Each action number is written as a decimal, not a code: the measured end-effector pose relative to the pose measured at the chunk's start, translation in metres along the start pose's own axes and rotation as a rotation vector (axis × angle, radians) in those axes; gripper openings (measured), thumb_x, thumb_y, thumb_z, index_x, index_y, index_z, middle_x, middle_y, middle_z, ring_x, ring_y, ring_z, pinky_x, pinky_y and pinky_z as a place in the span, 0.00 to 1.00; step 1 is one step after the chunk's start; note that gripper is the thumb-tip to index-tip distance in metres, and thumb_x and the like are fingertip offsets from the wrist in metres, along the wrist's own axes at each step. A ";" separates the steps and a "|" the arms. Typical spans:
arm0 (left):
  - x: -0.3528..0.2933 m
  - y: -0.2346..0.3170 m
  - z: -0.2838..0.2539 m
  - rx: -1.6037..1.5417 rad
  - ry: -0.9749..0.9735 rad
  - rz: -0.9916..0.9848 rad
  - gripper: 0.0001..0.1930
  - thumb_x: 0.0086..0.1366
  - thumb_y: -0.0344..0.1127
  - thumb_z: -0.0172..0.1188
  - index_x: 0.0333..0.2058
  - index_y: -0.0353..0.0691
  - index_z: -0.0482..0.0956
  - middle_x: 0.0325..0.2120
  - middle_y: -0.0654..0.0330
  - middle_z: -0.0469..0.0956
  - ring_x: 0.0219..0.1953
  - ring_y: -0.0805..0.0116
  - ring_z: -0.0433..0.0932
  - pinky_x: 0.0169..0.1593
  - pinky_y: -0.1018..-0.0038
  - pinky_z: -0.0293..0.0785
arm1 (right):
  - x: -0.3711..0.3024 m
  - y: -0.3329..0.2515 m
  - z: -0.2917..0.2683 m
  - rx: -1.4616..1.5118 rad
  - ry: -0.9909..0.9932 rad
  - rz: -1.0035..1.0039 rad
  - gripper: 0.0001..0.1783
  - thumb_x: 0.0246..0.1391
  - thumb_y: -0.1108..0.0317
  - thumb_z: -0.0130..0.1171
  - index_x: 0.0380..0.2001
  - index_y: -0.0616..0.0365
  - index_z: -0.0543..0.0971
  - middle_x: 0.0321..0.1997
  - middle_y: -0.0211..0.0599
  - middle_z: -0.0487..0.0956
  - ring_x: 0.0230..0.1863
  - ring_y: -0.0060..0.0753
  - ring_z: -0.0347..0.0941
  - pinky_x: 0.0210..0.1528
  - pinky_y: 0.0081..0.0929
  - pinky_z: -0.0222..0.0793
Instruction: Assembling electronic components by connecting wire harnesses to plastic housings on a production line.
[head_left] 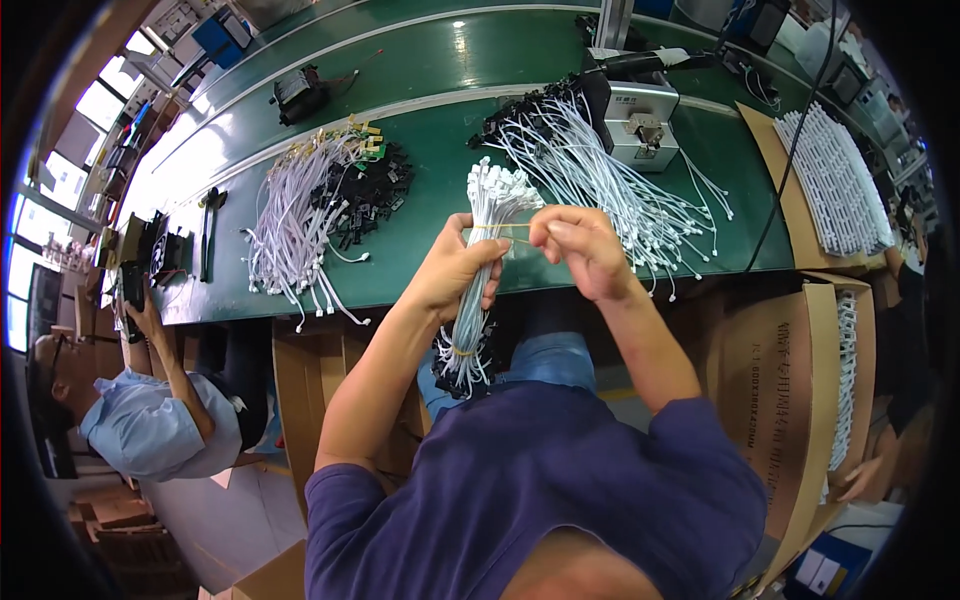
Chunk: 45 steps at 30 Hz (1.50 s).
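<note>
A bundle of white cables (473, 311) stands nearly upright in front of me, white connectors at its top and black ones at its lower end. My left hand (462, 262) is closed around its upper part. A thin yellowish rubber band (515, 226) runs from the bundle to my right hand (582, 247), whose fingers pinch it and pull it out to the right. Lower down, another band circles the bundle near the black connectors.
Loose white cables (290, 225) lie beside black connectors (365, 190) on the green table (430, 125). More cables (610, 190) spread below a metal machine (642, 125). Cardboard boxes (770, 370) stand right. At the left a co-worker (165, 420) handles a dark part.
</note>
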<state>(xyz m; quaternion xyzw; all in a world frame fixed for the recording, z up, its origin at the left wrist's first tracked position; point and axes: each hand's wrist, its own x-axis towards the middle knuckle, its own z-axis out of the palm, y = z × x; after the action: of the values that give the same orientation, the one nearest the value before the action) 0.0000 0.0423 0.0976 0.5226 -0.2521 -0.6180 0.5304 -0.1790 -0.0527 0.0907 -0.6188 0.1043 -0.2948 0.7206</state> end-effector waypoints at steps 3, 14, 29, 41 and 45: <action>0.001 -0.008 0.004 0.045 -0.003 0.003 0.32 0.58 0.32 0.64 0.53 0.34 0.52 0.17 0.59 0.70 0.12 0.71 0.69 0.12 0.74 0.66 | -0.007 0.016 0.006 0.656 0.181 -0.093 0.16 0.56 0.68 0.49 0.35 0.75 0.76 0.21 0.33 0.71 0.28 0.25 0.65 0.47 0.29 0.63; -0.018 -0.041 0.030 0.370 -0.162 -0.047 0.14 0.61 0.36 0.61 0.38 0.34 0.68 0.16 0.62 0.70 0.12 0.75 0.69 0.14 0.77 0.65 | -0.007 -0.048 -0.009 -0.255 0.122 0.234 0.09 0.53 0.69 0.58 0.31 0.66 0.80 0.20 0.26 0.73 0.18 0.12 0.60 0.22 0.16 0.59; -0.095 -0.038 -0.081 -0.452 -0.284 0.353 0.18 0.54 0.32 0.63 0.41 0.32 0.69 0.13 0.58 0.65 0.10 0.69 0.63 0.13 0.73 0.61 | -0.066 0.044 -0.017 -0.058 -0.247 0.403 0.10 0.60 0.64 0.57 0.32 0.60 0.78 0.29 0.27 0.73 0.31 0.18 0.69 0.39 0.18 0.66; -0.161 -0.041 -0.133 -0.356 0.354 0.542 0.12 0.63 0.33 0.58 0.42 0.32 0.70 0.16 0.63 0.67 0.11 0.76 0.65 0.14 0.78 0.62 | -0.079 0.237 -0.006 0.092 0.015 1.069 0.10 0.62 0.66 0.55 0.41 0.62 0.77 0.28 0.31 0.78 0.24 0.19 0.73 0.25 0.15 0.69; -0.184 -0.068 -0.129 -0.440 0.366 0.509 0.11 0.57 0.32 0.64 0.36 0.35 0.74 0.16 0.63 0.70 0.11 0.76 0.68 0.14 0.78 0.64 | -0.013 0.304 -0.064 -0.216 -0.229 0.830 0.11 0.62 0.67 0.53 0.43 0.63 0.74 0.35 0.41 0.78 0.35 0.31 0.76 0.37 0.24 0.75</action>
<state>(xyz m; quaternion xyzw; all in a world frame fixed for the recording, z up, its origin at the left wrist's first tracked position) 0.0708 0.2635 0.0661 0.4189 -0.1363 -0.4021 0.8027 -0.1327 -0.0800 -0.2158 -0.6249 0.2935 0.1023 0.7161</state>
